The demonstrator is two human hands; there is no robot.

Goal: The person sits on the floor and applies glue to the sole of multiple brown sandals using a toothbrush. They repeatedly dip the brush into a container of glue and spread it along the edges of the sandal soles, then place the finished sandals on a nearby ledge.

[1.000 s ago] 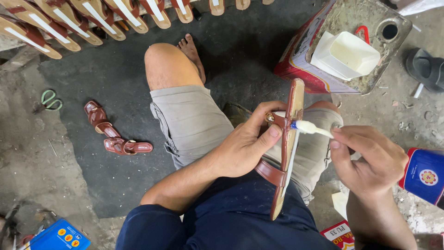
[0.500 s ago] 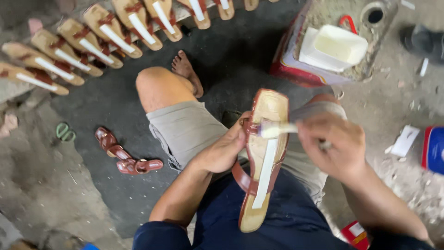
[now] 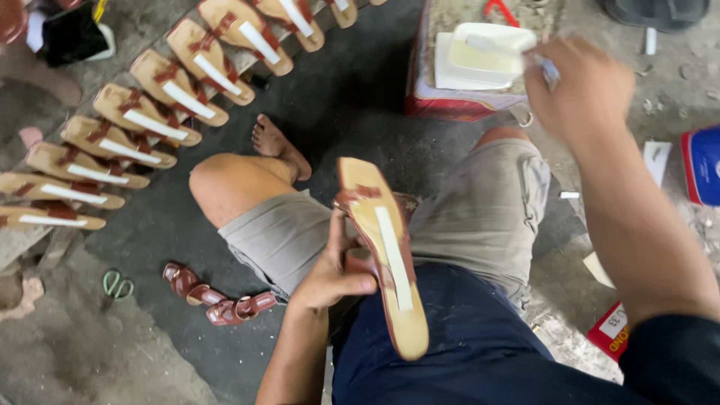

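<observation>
My left hand grips a tan sandal with brown straps by its side, sole up over my lap; a white stripe of glue runs down its middle. My right hand is stretched out to the far right, shut on a small white brush whose tip is at the white glue tub. The tub stands on a box with a red rim. I sit on the floor with bare knees and grey shorts.
A row of several tan sandals with white glue stripes lies along the upper left. Loose brown straps and green-handled scissors lie on the floor at lower left. A blue tin stands at the right edge.
My right hand has left the sandal and moved up and right to the glue tub with the brush. The sandal has turned flatter in my left hand.
</observation>
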